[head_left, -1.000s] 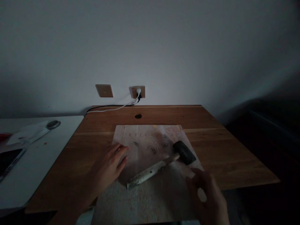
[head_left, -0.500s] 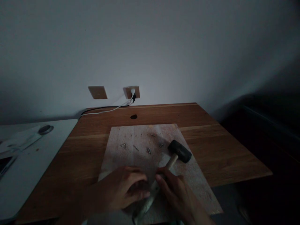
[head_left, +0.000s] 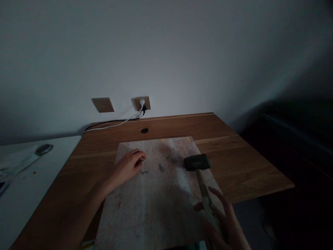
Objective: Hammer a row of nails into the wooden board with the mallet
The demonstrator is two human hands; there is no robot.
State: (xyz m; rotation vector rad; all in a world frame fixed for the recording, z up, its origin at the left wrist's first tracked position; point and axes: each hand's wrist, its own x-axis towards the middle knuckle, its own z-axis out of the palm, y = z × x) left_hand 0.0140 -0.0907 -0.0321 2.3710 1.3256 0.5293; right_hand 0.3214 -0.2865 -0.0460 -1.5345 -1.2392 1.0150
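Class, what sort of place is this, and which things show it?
Perhaps a home room, its wooden desk serving as workbench: a wall socket behind, a mallet, and small metal pieces on a board.

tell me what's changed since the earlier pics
The mallet, lying across the board before, is now in the right hand, its handle swung to the right. The left hand has moved forward to the nails; whether its fingers hold one is unclear. The board still lies on the table, plugs still in the socket.
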